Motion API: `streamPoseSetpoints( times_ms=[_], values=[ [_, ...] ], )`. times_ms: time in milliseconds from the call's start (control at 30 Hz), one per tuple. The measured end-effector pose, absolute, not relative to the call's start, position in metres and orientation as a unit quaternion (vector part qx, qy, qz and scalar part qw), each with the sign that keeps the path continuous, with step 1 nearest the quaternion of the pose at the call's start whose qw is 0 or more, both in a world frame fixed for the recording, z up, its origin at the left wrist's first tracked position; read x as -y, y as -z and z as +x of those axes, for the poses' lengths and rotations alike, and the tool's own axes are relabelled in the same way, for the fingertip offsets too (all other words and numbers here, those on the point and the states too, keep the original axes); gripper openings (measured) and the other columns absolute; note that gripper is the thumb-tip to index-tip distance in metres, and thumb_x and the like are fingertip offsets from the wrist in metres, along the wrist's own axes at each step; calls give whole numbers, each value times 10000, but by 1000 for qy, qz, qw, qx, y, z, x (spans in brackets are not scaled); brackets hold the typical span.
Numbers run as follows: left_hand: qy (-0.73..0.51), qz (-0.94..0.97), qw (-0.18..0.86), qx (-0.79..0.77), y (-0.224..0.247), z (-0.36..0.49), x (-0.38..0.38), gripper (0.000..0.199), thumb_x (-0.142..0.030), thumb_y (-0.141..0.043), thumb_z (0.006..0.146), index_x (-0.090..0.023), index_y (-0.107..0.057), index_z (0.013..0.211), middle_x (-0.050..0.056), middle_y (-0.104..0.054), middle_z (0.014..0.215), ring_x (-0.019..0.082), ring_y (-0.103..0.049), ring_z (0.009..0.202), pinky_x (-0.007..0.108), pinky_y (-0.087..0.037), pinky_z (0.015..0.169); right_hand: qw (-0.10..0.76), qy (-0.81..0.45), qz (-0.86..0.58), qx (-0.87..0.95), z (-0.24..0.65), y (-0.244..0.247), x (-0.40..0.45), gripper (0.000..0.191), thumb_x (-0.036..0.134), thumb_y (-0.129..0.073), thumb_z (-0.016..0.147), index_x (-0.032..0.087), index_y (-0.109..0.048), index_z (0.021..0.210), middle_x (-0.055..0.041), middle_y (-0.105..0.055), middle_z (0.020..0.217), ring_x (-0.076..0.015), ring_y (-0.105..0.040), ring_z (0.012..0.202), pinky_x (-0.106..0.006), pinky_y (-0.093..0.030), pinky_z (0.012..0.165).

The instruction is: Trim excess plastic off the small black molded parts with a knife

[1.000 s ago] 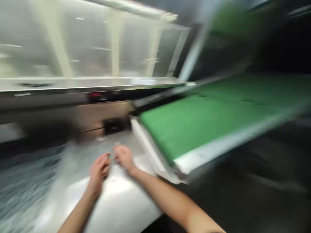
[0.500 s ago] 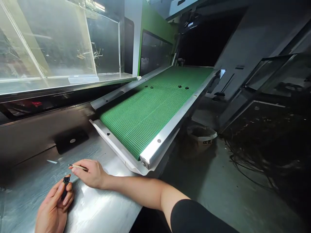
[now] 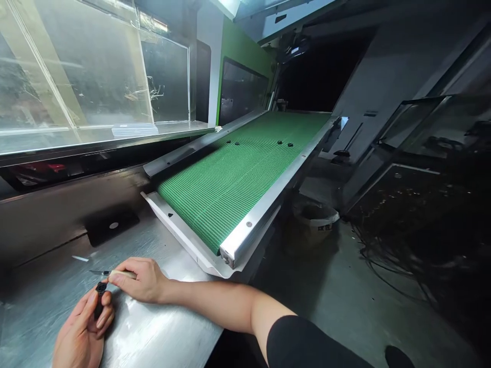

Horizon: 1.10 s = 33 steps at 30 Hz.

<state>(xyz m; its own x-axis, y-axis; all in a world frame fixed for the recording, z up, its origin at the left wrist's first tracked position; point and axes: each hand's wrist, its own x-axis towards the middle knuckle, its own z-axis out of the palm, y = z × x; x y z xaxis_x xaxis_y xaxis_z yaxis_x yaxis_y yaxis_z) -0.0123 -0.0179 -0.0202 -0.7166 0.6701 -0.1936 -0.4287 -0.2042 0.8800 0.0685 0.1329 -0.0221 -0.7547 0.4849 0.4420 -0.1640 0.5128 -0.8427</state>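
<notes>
The blur of a second ago is gone, and the view is sharp and steady. The thin tool in the right hand is now brought closer to the small black part pinched in the left hand, its tip just above the part. The four black pieces on the green conveyor belt are carried slightly farther down.

Hands grip part; blade.
</notes>
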Motion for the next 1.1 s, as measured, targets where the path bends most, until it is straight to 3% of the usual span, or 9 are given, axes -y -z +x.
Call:
streamPoseSetpoints(
  times_ms=[233, 300, 467, 733, 1100],
  values=[
    [-821, 104, 356, -435, 2, -3, 14, 402, -305, -948, 786, -142, -756, 1100, -37, -575, 828, 39, -381, 524, 156, -394, 417, 325, -448, -77, 829, 76, 14, -138, 292, 466, -706, 1074, 209, -726, 937, -14, -725, 959, -165, -671, 916, -244, -480, 865],
    [-835, 101, 352, -411, -9, 9, 14, 452, -291, -947, 795, -105, -757, 1160, -32, -582, 820, 20, -369, 507, 140, -358, 422, 324, -451, -61, 830, 80, 12, -135, 322, 454, -677, 1077, 197, -708, 886, -26, -710, 916, -165, -649, 882, -254, -464, 841],
    [-848, 88, 353, -386, -13, 11, 8, 358, -293, -923, 832, -113, -743, 1083, -35, -563, 763, 9, -303, 461, 152, -215, 420, 361, -446, -56, 817, 81, 14, -136, 444, 534, -594, 1118, 193, -712, 860, -46, -689, 834, -177, -613, 788, -297, -424, 772],
    [-861, 107, 350, -353, -6, 9, 14, 343, -271, -885, 880, -109, -764, 1157, -7, -613, 798, 14, -334, 476, 157, -249, 442, 412, -372, -2, 832, 87, 12, -136, 391, 464, -660, 1120, 195, -667, 835, -10, -642, 750, -150, -554, 663, -303, -379, 668],
    [-860, 116, 346, -358, -11, 8, 14, 320, -259, -880, 889, -133, -768, 1161, -15, -630, 773, 13, -332, 469, 154, -270, 453, 402, -355, 1, 844, 86, 12, -135, 386, 461, -650, 1125, 190, -683, 852, -18, -662, 768, -147, -573, 672, -297, -386, 657]
  ],
)
